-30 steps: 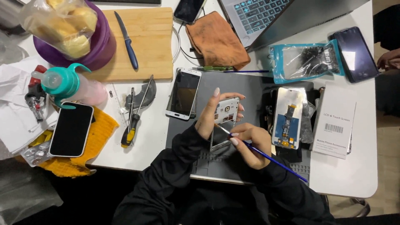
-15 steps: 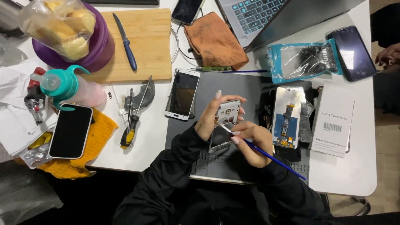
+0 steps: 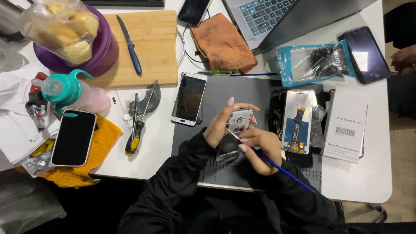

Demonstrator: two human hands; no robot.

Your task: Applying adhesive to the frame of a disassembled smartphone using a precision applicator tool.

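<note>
Left hand (image 3: 225, 123) gripped an opened phone (image 3: 237, 122), fingers curled round its left edge and top, back side tilted up toward the head camera, probably so the insides faced the person. Right hand (image 3: 260, 149) pinched a thin blue tool (image 3: 281, 169), pen-style, metal tip laid across the phone's lower part and touching it; handle ran back past the right wrist. Both hands were closed on their items, neither released. Phone sat between the hands, above a dark mat (image 3: 216, 93) on the desk (image 3: 372, 182), held up rather than lying flat; the exact gap to the mat could not be told.

Just right of the right hand lay a loose screen part (image 3: 298, 121) with a blue patch, face down, and beyond it a white box (image 3: 346, 123). Left of the left hand a white phone (image 3: 189, 99) lay screen up at the mat's edge, near reach. Further left: pliers and screwdriver (image 3: 138, 119), a black phone (image 3: 73, 138) on a yellow cloth (image 3: 102, 141), a teal bottle (image 3: 71, 93). Ahead of the hands: orange cloth (image 3: 223, 43), laptop (image 3: 268, 15), blue bag (image 3: 310, 63), another dark phone (image 3: 366, 54), cutting board (image 3: 156, 43) with a knife (image 3: 130, 45). Another person's hand (image 3: 403, 58) showed at the far right edge, well apart.
</note>
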